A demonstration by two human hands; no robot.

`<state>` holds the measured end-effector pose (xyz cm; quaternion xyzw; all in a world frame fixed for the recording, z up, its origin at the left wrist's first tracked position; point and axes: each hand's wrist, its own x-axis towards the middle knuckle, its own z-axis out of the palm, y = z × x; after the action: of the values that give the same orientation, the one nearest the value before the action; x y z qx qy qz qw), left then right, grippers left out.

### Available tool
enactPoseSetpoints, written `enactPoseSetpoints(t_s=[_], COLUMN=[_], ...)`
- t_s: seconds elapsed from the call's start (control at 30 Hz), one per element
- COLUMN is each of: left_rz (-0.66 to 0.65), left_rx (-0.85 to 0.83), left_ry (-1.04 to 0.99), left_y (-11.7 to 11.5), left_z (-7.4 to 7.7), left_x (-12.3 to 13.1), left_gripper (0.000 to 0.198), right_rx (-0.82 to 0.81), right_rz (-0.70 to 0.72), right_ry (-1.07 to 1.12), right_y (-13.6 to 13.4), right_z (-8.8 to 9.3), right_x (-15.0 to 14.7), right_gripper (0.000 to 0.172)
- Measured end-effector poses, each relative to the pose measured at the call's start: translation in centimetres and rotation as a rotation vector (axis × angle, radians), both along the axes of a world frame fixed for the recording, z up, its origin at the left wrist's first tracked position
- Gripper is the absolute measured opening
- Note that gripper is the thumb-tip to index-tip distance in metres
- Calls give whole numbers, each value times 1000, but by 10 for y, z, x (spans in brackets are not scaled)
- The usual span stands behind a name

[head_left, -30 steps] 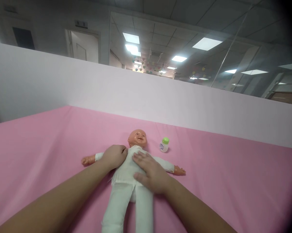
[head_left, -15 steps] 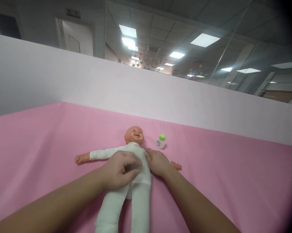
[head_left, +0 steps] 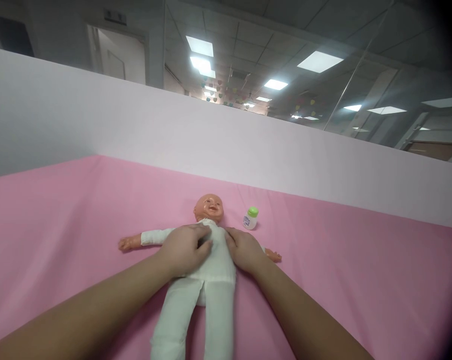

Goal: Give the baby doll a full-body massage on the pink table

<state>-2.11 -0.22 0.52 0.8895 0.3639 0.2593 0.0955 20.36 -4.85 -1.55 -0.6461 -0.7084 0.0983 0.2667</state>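
A doll point(head_left: 218, 260) in a white cloth body lies on its back on the pink sheet, head away from me and arms spread. My left hand point(head_left: 186, 250) rests on the left side of its chest, fingers curved, thumb apart from them, nothing held. On the right side of the chest, by the doll's shoulder, lies my right hand point(head_left: 245, 249), its thumb apart from the bent fingers. It touches the doll and covers part of its arm. Beyond that hand stands a small clear bottle point(head_left: 250, 220) with a green cap.
The pink sheet point(head_left: 342, 260) spreads over the surface with soft creases. A white wall panel point(head_left: 226, 135) rises behind it. Above the panel, glass shows ceiling lights and a doorway.
My left hand has moved up and away from me, from the doll's belly to its chest. My right hand has stayed at the doll's side.
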Motion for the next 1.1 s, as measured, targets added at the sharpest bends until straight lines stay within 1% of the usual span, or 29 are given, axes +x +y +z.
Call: enactPoseSetpoints(t_s=[0.1, 0.17, 0.27, 0.33, 0.43, 0.5, 0.53, 0.6, 0.67, 0.83, 0.97, 1.03, 1.1], left_rz=[142, 203, 261, 290, 302, 304, 303, 301, 294, 263, 259, 216, 118], left_rx=[-6, -37, -97, -102, -84, -72, -68, -68, -78, -63, -16, 51, 133], left_ry=[-4, 4, 29, 45, 57, 61, 65, 74, 74, 57, 78, 72, 33], left_y=[14, 24, 36, 41, 43, 44, 44, 44, 44, 44, 41, 36, 26], left_z=[-2, -4, -7, -9, -12, -13, -14, -14, -14, -14, -10, -6, -1], left_x=[-5, -9, -12, -13, -12, -11, -11, -11, -12, -12, -10, -9, -8], left_gripper=[26, 31, 36, 36, 35, 35, 35, 35, 35, 34, 38, 34, 27], right_rx=[103, 195, 274, 258, 173, 109, 83, 53, 40, 36, 59, 53, 20], right_rz=[55, 116, 274, 413, 609, 688, 704, 690, 637, 468, 285, 188, 106], right_ry=[22, 16, 6, 4, -11, -21, -24, -32, -39, -58, -60, -58, -66], right_y=[-4, -9, -22, -34, -51, -58, -59, -58, -52, -30, -16, -11, -7], right_z=[2, 2, 4, 8, 17, 22, 24, 25, 23, 15, 11, 10, 10], right_x=[-8, -15, -29, -38, -50, -54, -55, -54, -51, -35, -21, -15, -10], right_gripper=[37, 40, 42, 41, 41, 41, 41, 46, 51, 53, 51, 50, 47])
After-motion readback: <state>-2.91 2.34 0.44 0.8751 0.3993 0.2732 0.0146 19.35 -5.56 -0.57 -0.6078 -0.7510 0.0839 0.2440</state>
